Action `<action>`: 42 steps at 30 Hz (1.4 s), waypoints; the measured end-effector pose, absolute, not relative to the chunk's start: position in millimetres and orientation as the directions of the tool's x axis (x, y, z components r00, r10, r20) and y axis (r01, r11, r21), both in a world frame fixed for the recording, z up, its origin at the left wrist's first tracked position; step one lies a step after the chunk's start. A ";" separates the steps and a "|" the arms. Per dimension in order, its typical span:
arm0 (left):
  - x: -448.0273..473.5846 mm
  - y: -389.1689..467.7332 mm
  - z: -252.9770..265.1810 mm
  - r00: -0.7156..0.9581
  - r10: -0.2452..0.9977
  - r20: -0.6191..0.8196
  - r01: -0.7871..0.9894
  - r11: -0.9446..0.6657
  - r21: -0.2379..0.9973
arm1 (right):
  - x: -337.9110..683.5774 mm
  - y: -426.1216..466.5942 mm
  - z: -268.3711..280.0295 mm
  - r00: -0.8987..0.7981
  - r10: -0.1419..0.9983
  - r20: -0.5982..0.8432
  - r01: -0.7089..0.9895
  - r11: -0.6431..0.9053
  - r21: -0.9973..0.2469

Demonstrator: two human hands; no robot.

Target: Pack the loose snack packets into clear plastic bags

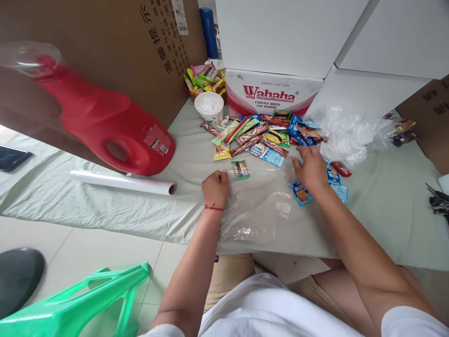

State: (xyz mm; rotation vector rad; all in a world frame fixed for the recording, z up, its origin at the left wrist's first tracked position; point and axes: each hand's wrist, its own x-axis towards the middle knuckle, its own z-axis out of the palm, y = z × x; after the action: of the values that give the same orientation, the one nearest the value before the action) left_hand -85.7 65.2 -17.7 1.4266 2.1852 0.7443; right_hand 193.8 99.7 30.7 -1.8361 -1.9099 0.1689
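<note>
A clear plastic bag (252, 206) lies flat on the cloth in front of me. My left hand (215, 189) is closed on its upper left edge, thumb and fingers pinched together. Just right of those fingers is a small green-ended snack packet (240, 169). My right hand (310, 169) hovers at the right side of the snack pile (250, 133), fingers apart, with nothing visible in it. Beneath and beside that hand are blue snack packets (300, 193), partly covered by the wrist. The pile mixes brown sticks, green sticks and a yellow packet (222, 151).
Behind the pile stand a Wahaha carton (273, 93) and a paper cup (209, 106). Crumpled clear plastic (347, 133) sits to the right, scissors (438, 199) at the far right. A red jug (115, 121) and a film roll (122, 181) are left; a green stool (80, 299) stands below.
</note>
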 end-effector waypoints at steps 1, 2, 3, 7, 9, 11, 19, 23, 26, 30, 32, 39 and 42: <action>-85.0 65.6 -18.2 -0.390 0.919 -0.054 0.686 0.330 0.648 | 177.0 81.9 36.1 -0.057 0.945 0.323 0.895 0.191 -0.402; -84.2 65.6 -18.9 -0.400 0.915 -0.045 0.683 0.331 0.651 | 158.8 61.8 39.1 -0.187 0.922 0.339 0.856 0.322 -0.405; -83.7 65.5 -19.6 -0.407 0.913 -0.034 0.682 0.329 0.654 | 140.6 40.5 38.9 -0.374 0.875 0.308 0.779 0.476 -0.408; -89.8 66.5 -21.6 -0.365 0.929 -0.062 0.636 0.298 0.712 | 97.4 -34.0 9.5 -0.788 0.605 0.116 0.506 0.743 -0.439; -97.0 68.0 -21.7 -0.347 0.934 -0.085 0.617 0.296 0.729 | 103.3 -55.5 -9.9 -0.829 0.558 0.033 0.479 0.739 -0.474; -103.5 69.5 -21.0 -0.354 0.932 -0.078 0.629 0.299 0.718 | 122.3 -67.2 -23.0 -0.852 0.522 -0.028 0.460 0.724 -0.513; -101.1 69.5 -20.7 -0.328 0.945 0.011 0.744 0.251 0.619 | 197.4 -72.7 -6.2 -0.817 0.566 -0.111 0.519 0.639 -0.568; -98.7 67.4 -21.1 -0.278 0.960 0.030 0.802 0.215 0.557 | 203.6 -59.3 29.8 -0.772 0.621 -0.137 0.574 0.588 -0.569; -97.2 66.2 -20.7 -0.279 0.960 0.029 0.824 0.224 0.520 | 179.2 -46.2 51.2 -0.638 0.768 -0.050 0.688 0.540 -0.486; -95.5 65.7 -20.8 -0.280 0.960 0.026 0.828 0.228 0.512 | 118.1 -31.1 47.4 -0.551 0.831 0.079 0.792 0.550 -0.265; -95.3 65.9 -20.3 -0.275 0.961 0.019 0.821 0.225 0.525 | 89.3 -29.9 34.7 -0.641 0.765 0.061 0.740 0.637 -0.218; -106.4 72.3 -19.1 -0.247 0.969 -0.021 0.784 0.213 0.583 | 56.5 -64.8 -10.2 -0.774 0.629 0.073 0.560 0.734 -0.386; -117.0 78.2 -19.7 -0.279 0.958 -0.072 0.746 0.263 0.611 | 62.7 -79.4 -21.5 -0.785 0.617 0.053 0.529 0.713 -0.461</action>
State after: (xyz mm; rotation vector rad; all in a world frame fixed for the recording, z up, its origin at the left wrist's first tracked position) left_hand -117.0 78.2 -19.7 1.5423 2.1100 0.6594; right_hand 62.7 -79.4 -21.5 -0.9198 -2.7155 0.6377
